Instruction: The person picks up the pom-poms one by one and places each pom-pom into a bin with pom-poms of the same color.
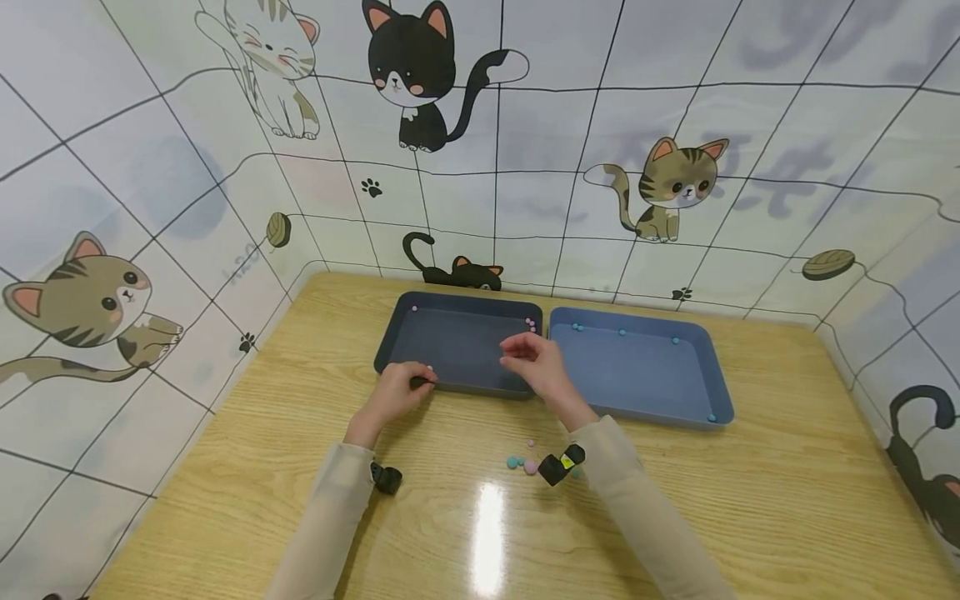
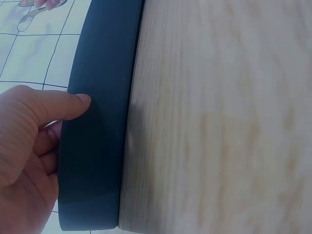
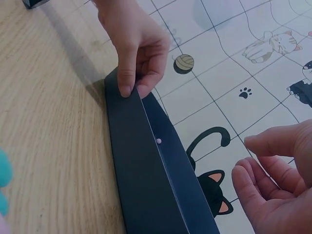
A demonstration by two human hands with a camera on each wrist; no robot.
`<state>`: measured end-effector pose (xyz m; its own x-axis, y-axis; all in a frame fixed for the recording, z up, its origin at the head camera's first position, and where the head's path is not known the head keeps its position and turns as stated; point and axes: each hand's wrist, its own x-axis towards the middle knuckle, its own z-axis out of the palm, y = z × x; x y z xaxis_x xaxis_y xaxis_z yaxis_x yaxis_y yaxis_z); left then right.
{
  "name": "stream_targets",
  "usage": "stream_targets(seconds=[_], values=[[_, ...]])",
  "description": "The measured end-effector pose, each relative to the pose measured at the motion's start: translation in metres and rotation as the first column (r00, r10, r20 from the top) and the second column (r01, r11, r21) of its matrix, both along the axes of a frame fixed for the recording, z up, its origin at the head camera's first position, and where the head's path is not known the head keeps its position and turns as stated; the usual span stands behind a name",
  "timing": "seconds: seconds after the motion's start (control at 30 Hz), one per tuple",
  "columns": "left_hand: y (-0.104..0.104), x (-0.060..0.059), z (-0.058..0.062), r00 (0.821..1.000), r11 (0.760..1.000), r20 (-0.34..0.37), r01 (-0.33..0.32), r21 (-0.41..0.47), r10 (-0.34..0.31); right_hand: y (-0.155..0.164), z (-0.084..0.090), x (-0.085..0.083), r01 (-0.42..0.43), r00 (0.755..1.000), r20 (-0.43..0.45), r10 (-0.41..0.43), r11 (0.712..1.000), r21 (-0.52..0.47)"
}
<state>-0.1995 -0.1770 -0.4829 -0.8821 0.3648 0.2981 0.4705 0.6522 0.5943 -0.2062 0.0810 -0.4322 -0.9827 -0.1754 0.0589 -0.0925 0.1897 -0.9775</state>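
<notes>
Dark navy tray with pink beads, lighter blue tray with teal beads, pale wood-grain bench, white grid-lined wall panels printed with tabby and black-and-white cats, beige sleeves

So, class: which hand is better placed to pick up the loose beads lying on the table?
Probably the right hand: it hovers free, nearer the loose beads. The left hand grips the dark tray's rim.

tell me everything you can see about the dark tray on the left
The dark tray is a shallow, navy, plastic-looking rectangle with rounded corners and a low raised rim. It lies flat on the wooden table, beside the lighter blue tray. A few small pink beads sit inside. The left hand grips its near rim; the right hand hovers above.
</notes>
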Motion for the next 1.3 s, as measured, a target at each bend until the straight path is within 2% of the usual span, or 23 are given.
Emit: stream_targets(seconds=[0.23, 0.67, 1.07, 1.3], values=[[0.0, 0.001, 0.001, 1.0, 1.0, 0.0, -0.002, -0.003, 0.002, 0.01, -0.001, 0.015, -0.051, 0.999, -0.016, 0.051, 0.998, 0.042], [0.001, 0.002, 0.002, 1.0, 1.0, 0.016, -0.006, 0.014, 0.006, 0.028, -0.01, 0.042, -0.123, 0.99, -0.064, 0.125, 0.992, 0.033], [0.001, 0.002, 0.001, 1.0, 1.0, 0.004, 0.004, 0.009, -0.004, 0.041, -0.026, 0.065, -0.16, 0.987, 0.004, 0.16, 0.985, 0.069], [0.001, 0.002, 0.003, 1.0, 1.0, 0.009, 0.002, 0.008, -0.002, 0.046, -0.033, 0.075, -0.198, 0.98, 0.014, 0.197, 0.975, 0.106]])
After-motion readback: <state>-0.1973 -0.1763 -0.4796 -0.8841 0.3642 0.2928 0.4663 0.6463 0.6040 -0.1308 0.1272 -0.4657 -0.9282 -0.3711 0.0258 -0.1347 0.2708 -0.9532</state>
